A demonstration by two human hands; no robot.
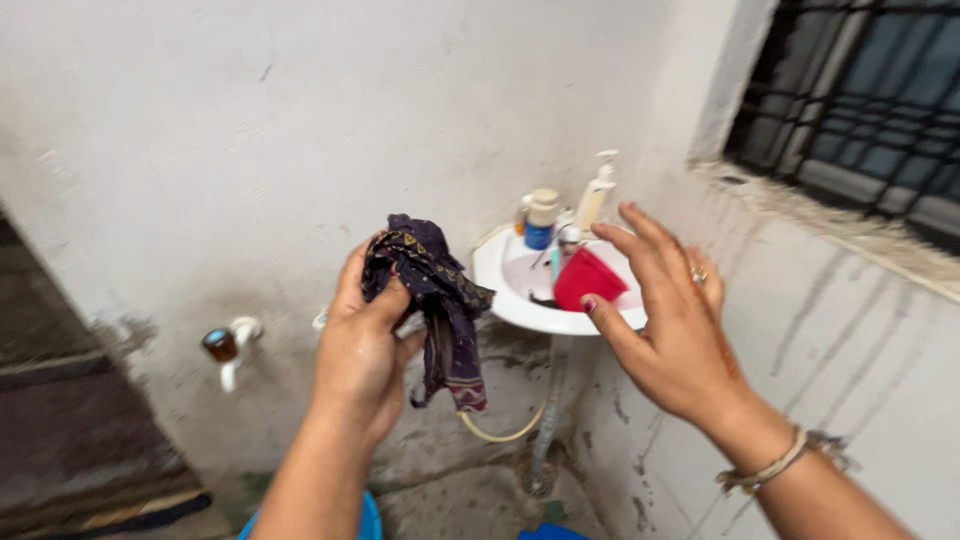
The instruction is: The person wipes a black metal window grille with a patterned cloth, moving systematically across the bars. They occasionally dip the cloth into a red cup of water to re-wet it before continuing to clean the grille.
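Observation:
My left hand [362, 340] grips a crumpled dark purple cloth [437, 300] with patterned trim, and its loose end hangs down in front of the wall. To the right, my right hand [668, 322] is held up with fingers spread, holding nothing. It wears a ring and a wrist bangle. Just behind its fingers, a red cup [585, 277] lies in a small white wall-mounted washbasin [520, 300].
A pump bottle [596, 193] and a white-capped blue container [540, 219] stand on the basin's back rim. A wall tap [228, 345] sticks out at the left. A drain pipe [548, 415] runs down to the floor. A barred window [860, 100] is at upper right.

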